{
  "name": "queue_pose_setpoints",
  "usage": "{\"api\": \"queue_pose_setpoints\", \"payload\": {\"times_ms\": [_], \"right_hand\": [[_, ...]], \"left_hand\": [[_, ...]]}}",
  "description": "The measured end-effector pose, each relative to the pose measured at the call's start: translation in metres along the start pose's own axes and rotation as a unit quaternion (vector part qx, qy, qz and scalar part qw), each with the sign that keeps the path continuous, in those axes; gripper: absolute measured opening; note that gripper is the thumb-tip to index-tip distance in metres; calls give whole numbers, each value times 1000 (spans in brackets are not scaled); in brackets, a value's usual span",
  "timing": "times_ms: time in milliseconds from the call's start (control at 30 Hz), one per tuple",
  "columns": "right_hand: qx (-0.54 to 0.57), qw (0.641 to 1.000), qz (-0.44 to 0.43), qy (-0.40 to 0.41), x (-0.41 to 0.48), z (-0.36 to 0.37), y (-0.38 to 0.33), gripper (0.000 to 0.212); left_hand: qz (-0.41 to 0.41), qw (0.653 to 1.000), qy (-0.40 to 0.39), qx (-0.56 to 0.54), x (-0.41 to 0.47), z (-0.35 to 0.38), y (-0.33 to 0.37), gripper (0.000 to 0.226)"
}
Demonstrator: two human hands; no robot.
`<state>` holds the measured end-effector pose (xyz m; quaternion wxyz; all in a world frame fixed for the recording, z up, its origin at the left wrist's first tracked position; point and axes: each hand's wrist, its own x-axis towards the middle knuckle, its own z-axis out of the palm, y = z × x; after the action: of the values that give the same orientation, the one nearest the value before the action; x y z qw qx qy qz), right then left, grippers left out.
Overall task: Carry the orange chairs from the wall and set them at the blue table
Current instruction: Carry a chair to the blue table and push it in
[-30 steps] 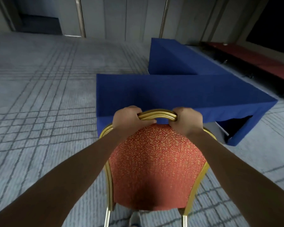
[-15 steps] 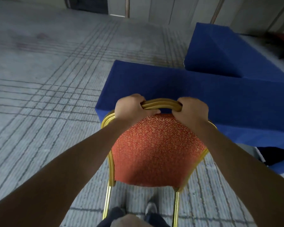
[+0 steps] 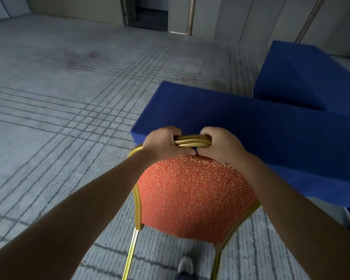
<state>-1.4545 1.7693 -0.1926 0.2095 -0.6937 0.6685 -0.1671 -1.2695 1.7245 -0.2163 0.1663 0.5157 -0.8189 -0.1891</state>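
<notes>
The person stands directly behind an orange chair (image 3: 190, 195), padded in swirl-patterned fabric on a gold metal frame. Both hands sit close together at the crown of its back. The left hand (image 3: 162, 144) and right hand (image 3: 220, 144) are each clenched round the gold top rail (image 3: 192, 141), fingers hooked over the far side and thumbs nearly meeting on the near side. To my eye that centred double grip is chosen for balance: holding the highest point lets the chair hang or steer straight without twisting.

The chair is just short of the near long side of the cloth-draped blue table (image 3: 240, 122), close to its left corner, with its back toward the person so the seat faces the table. Whether its legs rest on the grey lined carpet (image 3: 69, 98) I cannot tell, since they run out of view.

The backrest is rounded and broad at the top, narrowing toward the seat. Slim gold legs drop below it. The fabric looks clean and taut.
</notes>
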Motion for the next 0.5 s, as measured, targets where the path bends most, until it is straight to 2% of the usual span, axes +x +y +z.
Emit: {"api": "queue_pose_setpoints", "payload": {"times_ms": [133,333,500], "right_hand": [[2,998,33,-57,-40,18,-22,7],[-7,999,36,-22,-133,54,-46,16],[-50,998,2,-26,-196,85,-57,5]], "left_hand": [[-10,998,-39,-38,-50,0,-3,46],[2,994,-84,-65,-137,7,-7,44],[17,991,-120,-57,-204,18,-8,43]]}}
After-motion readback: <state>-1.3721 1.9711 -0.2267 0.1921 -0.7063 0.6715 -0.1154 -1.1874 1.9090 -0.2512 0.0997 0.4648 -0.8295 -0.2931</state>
